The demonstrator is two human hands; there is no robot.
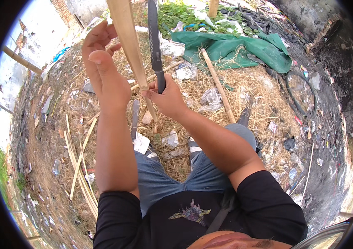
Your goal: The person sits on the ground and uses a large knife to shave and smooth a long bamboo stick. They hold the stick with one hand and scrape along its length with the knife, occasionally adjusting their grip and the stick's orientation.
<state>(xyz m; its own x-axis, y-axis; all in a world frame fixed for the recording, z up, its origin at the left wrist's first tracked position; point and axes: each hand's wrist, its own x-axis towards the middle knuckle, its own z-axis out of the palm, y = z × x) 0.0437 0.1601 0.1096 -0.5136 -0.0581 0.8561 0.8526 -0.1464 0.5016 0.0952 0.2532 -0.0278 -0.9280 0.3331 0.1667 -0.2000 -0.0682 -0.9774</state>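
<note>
A long pale strip of wood or split bamboo slants up in front of me, its lower end by the straw-covered ground. My right hand is closed round the black handle of a knife. The dark blade points upward just right of the strip, and my right thumb rests at the strip's narrow lower part. My left hand is raised at the strip's left side, thumb up and fingers apart and slightly curled. Its fingertips are near the strip's edge; whether they touch it I cannot tell.
Thin split strips lie on the ground to my left. A round stick leans near my right knee. Beyond it are a green sheet and green plants. A black hose curls at right among scattered litter.
</note>
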